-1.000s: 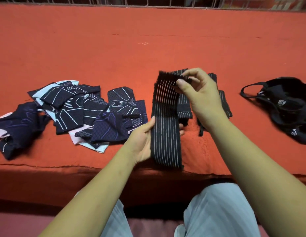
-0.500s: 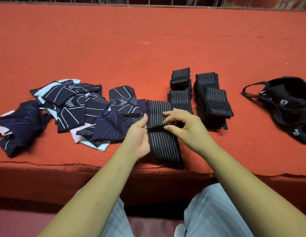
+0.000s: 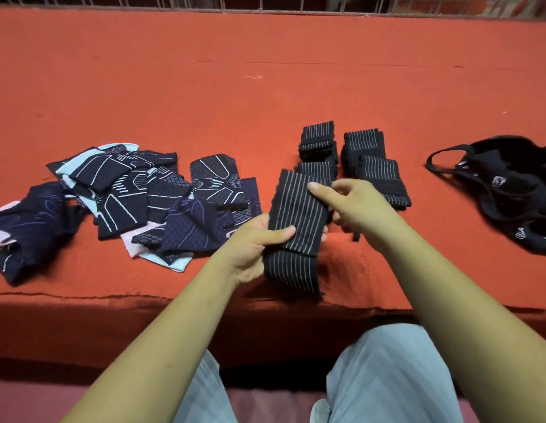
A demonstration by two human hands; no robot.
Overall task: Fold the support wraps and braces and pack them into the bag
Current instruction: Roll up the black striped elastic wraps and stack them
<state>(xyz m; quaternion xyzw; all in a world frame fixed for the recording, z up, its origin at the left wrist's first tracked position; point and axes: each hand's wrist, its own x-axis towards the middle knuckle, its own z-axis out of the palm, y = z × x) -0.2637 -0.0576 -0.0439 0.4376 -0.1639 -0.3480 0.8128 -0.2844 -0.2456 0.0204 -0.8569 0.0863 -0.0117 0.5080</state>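
Your left grip [image 3: 253, 242] is clamped on the striped wrap [image 3: 299, 215] at the desk's [image 3: 265, 87] 6 o'clock edge, thumb on top. Your right grip [image 3: 354, 206] pinches its 1 o'clock corner. Folded wraps [image 3: 375, 166] lie just beyond at 1 o'clock, the braces [image 3: 137, 193] at 9, the bag [image 3: 509, 190] at 3.

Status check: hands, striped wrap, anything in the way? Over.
Left hand grips striped wrap, partly folded. Right hand pinches its upper edge. Folded wraps stacked behind; bag lies right, nothing blocking.
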